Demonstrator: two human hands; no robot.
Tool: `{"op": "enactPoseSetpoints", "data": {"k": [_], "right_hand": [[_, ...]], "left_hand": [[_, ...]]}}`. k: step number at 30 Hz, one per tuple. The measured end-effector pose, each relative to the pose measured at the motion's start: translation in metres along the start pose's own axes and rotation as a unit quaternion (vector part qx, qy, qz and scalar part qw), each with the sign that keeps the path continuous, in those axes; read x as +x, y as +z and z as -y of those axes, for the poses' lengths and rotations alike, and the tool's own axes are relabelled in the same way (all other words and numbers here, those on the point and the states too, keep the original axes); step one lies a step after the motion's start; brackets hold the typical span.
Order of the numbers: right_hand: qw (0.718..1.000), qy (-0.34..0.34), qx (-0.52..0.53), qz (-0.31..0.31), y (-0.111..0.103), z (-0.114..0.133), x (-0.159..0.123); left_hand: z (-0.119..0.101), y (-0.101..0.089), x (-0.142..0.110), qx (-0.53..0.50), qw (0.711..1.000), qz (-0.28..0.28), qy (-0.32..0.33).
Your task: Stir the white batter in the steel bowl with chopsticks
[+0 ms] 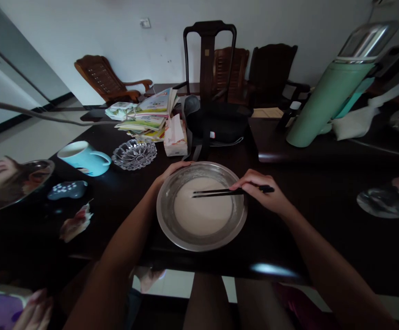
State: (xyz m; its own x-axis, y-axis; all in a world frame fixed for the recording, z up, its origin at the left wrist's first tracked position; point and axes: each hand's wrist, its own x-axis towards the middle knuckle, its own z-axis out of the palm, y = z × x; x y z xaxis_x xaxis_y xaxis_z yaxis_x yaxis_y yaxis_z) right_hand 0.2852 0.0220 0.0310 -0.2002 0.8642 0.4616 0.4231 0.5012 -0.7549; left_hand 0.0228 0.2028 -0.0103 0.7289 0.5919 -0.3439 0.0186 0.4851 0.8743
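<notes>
A round metal bowl (165,229) stands near the table's front edge, with a smooth off-white liquid (202,217) in it. My left hand (176,169) grips the bowl's far left rim; some of its fingers are hidden behind the rim. Over the bowl's right side, my right hand (261,188) is closed on a pair of black chopsticks (216,192). Their tips point left and reach the liquid around the middle of the bowl.
Left of the bowl are a blue mug (85,158), a glass dish (134,154), a game controller (68,189) and another metal bowl (43,176). Another person's hand (34,311) holds a phone (2,307). Behind lie a tissue pack (176,137), books (154,105) and a black bag (220,121). A green thermos (326,101) stands right.
</notes>
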Motion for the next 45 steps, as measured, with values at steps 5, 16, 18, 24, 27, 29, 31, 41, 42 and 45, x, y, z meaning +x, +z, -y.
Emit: {"op": "enactPoseSetpoints", "data": {"k": [5, 16, 18, 24, 27, 29, 31, 41, 42, 45], "right_hand": [[0.993, 0.021, 0.051, -0.104, -0.013, -0.005, -0.003], [0.999, 0.000, 0.030, 0.033, 0.003, -0.004, -0.001], [1.000, -0.008, 0.001, 0.005, 0.001, -0.004, -0.001], [0.991, 0.030, 0.072, -0.106, -0.013, -0.007, -0.004], [0.989, 0.025, 0.128, -0.076, -0.010, -0.007, -0.005], [0.993, 0.016, 0.111, -0.024, -0.005, -0.005, -0.004], [0.997, 0.012, 0.072, 0.021, 0.000, -0.003, -0.002], [0.990, 0.044, 0.075, -0.114, -0.013, -0.007, -0.002], [0.987, 0.048, 0.100, -0.119, -0.013, -0.007, -0.003], [0.990, 0.039, 0.114, -0.074, -0.008, -0.005, -0.003]], "left_hand": [[0.001, -0.001, 0.000, 0.002, 1.000, -0.002, 0.002], [-0.002, 0.006, -0.006, -0.001, 1.000, -0.026, 0.001], [-0.003, 0.008, -0.007, -0.002, 0.999, -0.032, 0.000], [-0.001, 0.003, -0.002, 0.006, 1.000, -0.016, 0.011], [0.001, 0.000, 0.000, 0.004, 1.000, 0.003, 0.006], [0.000, 0.000, 0.000, 0.001, 1.000, -0.002, 0.003], [-0.001, 0.002, -0.001, -0.003, 1.000, -0.016, 0.001], [-0.002, 0.006, -0.003, 0.006, 1.000, -0.027, 0.003], [-0.002, 0.006, -0.003, 0.006, 1.000, -0.025, 0.003], [-0.004, 0.008, -0.005, 0.008, 0.999, -0.031, 0.001]]}}
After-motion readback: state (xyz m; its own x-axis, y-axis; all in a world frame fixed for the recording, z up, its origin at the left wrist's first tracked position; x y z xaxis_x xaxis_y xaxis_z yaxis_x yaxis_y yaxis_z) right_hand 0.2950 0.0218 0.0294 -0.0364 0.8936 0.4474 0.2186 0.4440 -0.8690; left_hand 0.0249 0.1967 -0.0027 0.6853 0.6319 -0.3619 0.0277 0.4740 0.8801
